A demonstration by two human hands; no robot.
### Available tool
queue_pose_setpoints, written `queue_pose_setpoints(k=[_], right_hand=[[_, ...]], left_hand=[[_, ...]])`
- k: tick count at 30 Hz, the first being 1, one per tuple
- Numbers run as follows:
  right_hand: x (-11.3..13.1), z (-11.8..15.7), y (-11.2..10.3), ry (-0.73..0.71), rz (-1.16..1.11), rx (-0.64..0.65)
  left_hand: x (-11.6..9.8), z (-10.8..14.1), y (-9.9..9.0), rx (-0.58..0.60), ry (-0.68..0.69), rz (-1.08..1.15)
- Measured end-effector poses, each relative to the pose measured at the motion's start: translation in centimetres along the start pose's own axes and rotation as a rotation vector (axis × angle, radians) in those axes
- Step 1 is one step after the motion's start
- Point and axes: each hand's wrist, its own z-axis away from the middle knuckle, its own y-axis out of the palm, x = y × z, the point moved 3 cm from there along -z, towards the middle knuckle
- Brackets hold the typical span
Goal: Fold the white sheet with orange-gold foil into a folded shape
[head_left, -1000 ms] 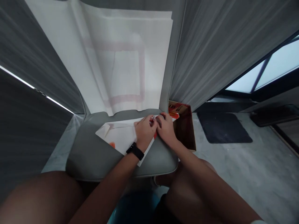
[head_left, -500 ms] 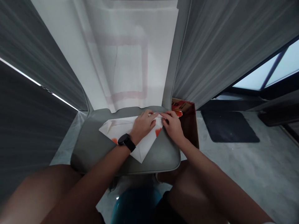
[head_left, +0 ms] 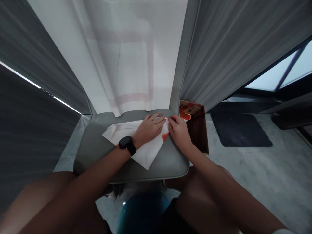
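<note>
One white folded paper sheet (head_left: pixel 146 156) with orange-red marks lies long axis sideways across a grey padded seat (head_left: pixel 168 162), your left hand (head_left: pixel 148 129) open flat on its middle, your right hand (head_left: pixel 179 133) pressing its right corner, grip unclear.

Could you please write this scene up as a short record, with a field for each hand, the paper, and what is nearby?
left hand: left hand flat on the folded white paper, black watch on wrist
right hand: right hand, fingertips on the paper's far corner
surface: grey cushion
nearby: cardboard box, dark floor mat
</note>
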Motion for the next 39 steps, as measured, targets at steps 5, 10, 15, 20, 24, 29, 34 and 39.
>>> queue_pose_setpoints(k=[5, 10, 15, 20, 24, 29, 34, 39], right_hand=[[0.4, 1.1, -0.2, -0.022, 0.063, 0.01], [0.5, 2.0, -0.1, -0.022, 0.082, 0.066], [0.3, 2.2, -0.1, -0.019, 0.057, 0.106], [0.2, 2.2, 0.0, 0.001, 0.051, 0.117], [0.4, 2.3, 0.0, 0.009, 0.042, 0.109], [0.2, 1.6, -0.6, 0.018, -0.026, 0.058], [-0.8, 0.6, -1.2, 0.007, -0.074, -0.009], [-0.6, 0.6, -1.1, -0.021, -0.076, -0.005]], left_hand=[[0.3, 0.8, -0.1, 0.059, 0.04, -0.005], [0.1, 2.0, -0.5, 0.096, 0.079, -0.026], [0.2, 2.9, -0.8, 0.085, 0.082, -0.027], [-0.3, 3.2, -0.9, 0.049, 0.044, -0.046], [-1.4, 4.2, -1.1, 0.002, -0.058, -0.048], [-2.6, 5.6, -0.7, 0.01, -0.138, -0.018], [-2.0, 5.7, -0.2, -0.011, -0.188, 0.076], [-1.7, 5.5, -0.3, -0.07, -0.192, 0.133]])
